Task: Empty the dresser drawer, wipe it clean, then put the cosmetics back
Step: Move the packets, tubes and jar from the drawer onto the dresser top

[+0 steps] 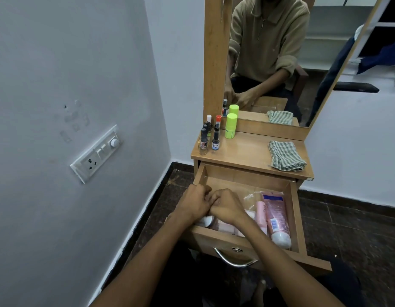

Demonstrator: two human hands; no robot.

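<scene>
Both hands, left [195,201] and right [225,206], fingers curled together, contents indiscernible, over open drawer [295,218] holding pink tubes [275,214].

The person's forearms were bare from the lower edge of the frame up to the wrists, with no sleeve, watch, ring or band visible on them. The left hand [195,201] and right hand [227,206] were bare too, ungloved. In the mirror [325,52] the person wore an olive-khaki collared pullover of ribbed or textured fabric, with a short zip at the neck, its sleeves pushed up to the elbows, and dark trousers.
</scene>
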